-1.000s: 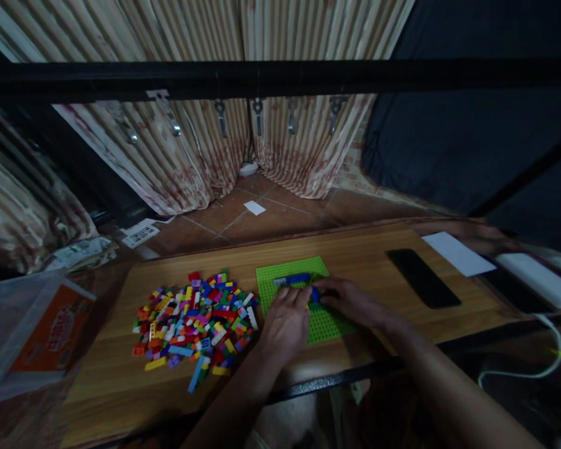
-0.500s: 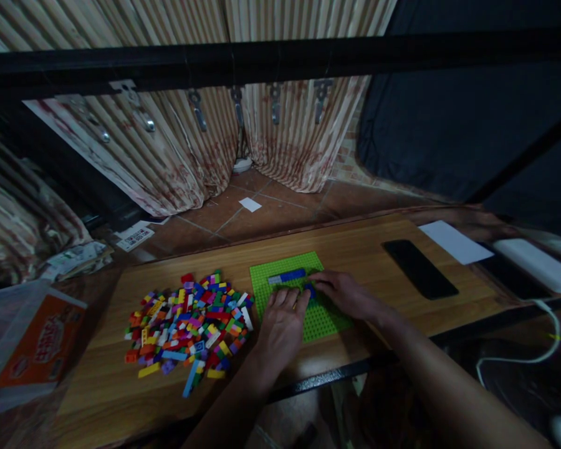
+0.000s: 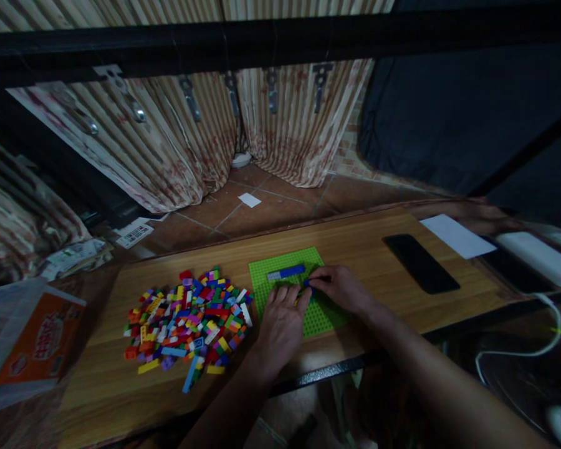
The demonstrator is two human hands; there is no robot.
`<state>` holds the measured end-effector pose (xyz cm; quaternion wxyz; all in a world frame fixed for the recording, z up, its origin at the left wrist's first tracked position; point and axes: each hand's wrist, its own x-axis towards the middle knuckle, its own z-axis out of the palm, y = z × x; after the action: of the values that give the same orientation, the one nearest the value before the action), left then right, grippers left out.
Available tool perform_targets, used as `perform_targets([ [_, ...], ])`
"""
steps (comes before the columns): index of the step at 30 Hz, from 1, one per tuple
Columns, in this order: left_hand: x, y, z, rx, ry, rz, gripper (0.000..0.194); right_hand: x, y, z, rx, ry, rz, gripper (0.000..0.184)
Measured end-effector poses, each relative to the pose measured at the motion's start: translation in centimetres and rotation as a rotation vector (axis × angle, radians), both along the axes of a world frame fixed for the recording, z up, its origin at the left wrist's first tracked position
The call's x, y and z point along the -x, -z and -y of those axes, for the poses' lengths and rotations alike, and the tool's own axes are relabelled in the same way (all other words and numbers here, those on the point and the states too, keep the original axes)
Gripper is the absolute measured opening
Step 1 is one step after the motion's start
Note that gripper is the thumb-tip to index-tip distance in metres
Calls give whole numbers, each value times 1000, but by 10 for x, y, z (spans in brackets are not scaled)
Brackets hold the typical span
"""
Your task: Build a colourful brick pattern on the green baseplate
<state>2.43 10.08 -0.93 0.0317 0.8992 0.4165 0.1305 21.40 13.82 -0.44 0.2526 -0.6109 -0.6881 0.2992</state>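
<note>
A green studded baseplate lies on the wooden table, with a row of bricks near its far side: a grey brick joined in line with a blue brick. My right hand reaches over the plate's right side, thumb and fingers pinched on a small blue brick. Beside it my left hand rests over the plate, fingers curled down and thumb close to the blue brick. A bit of yellow shows by the left fingertips; what they hold is mostly hidden.
A pile of loose coloured bricks spreads left of the baseplate. To the right lie a black phone, a white sheet and a white device with a cable. A clear plastic box with an orange label stands at far left.
My right hand has drawn its fingers together on the small blue brick, lifting it slightly off its earlier spot by the left thumb. My left hand has stayed nearly still. The view has tilted slightly.
</note>
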Motion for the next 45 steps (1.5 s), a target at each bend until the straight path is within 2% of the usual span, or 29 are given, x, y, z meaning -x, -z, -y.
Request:
perform_targets([
  [9, -1, -5, 0, 24, 2, -34, 44, 3, -1, 0, 21, 42, -60, 15],
  [17, -7, -11, 0, 65, -21, -62, 40, 1, 5, -9, 65, 43, -32, 11],
  [23, -15, -19, 1, 50, -48, -116, 36, 6, 0, -4, 54, 96, -23, 13],
  [28, -12, -14, 9, 10, -105, -95, 45, 4, -1, -1, 20, 128, -72, 18],
  [33, -8, -4, 37, 11, -189, -56, 55, -10, 1, -6, -11, 269, -130, 38],
  [36, -21, 3, 56, 24, -198, -31, 52, -17, -1, -9, -40, 355, -173, 38],
  [38, -35, 5, 62, 29, -209, -9, 56, -19, -3, -10, -54, 396, -208, 38],
  [42, -60, 7, 55, 26, -270, 19, 67, -16, -8, -11, -67, 417, -287, 41],
  [45, -67, 9, 45, 60, -305, 14, 74, -13, -11, -10, -63, 391, -330, 42],
])
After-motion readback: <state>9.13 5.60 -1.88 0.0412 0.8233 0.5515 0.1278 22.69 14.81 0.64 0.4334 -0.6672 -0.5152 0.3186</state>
